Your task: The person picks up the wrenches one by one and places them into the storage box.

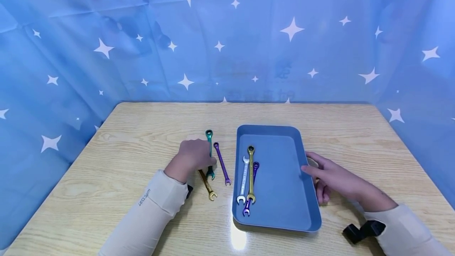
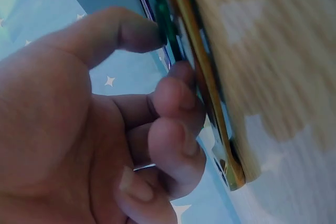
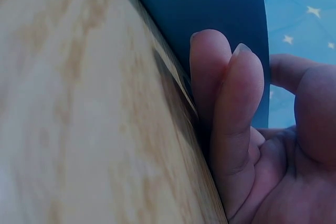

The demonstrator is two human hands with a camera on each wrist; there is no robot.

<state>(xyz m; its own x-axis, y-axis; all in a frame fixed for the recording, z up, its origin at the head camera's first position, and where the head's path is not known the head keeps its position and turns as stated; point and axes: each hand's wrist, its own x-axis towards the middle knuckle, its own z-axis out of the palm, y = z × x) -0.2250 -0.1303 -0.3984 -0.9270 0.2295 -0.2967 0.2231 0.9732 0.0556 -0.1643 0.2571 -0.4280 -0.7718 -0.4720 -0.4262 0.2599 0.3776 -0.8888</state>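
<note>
My left hand (image 1: 195, 154) is over the wrenches left of the tray, its thumb and curled fingers at the shaft of a green combination wrench (image 1: 209, 134). In the left wrist view the thumb tip meets that green wrench (image 2: 165, 17). A gold wrench (image 1: 207, 186) lies partly under the hand, and a purple wrench (image 1: 222, 164) just right of it. My right hand (image 1: 330, 177) grips the right wall of the blue tray (image 1: 284, 185), thumb over the rim and fingers outside. Inside the tray's left side lie a silver wrench (image 1: 243, 179), a gold wrench (image 1: 251, 173) and a purple wrench (image 1: 247, 208).
The wood-grain table (image 1: 106, 181) ends at a blue curtain (image 1: 249, 62) with white stars behind it. A black wrist device (image 1: 364, 230) sits at the right sleeve.
</note>
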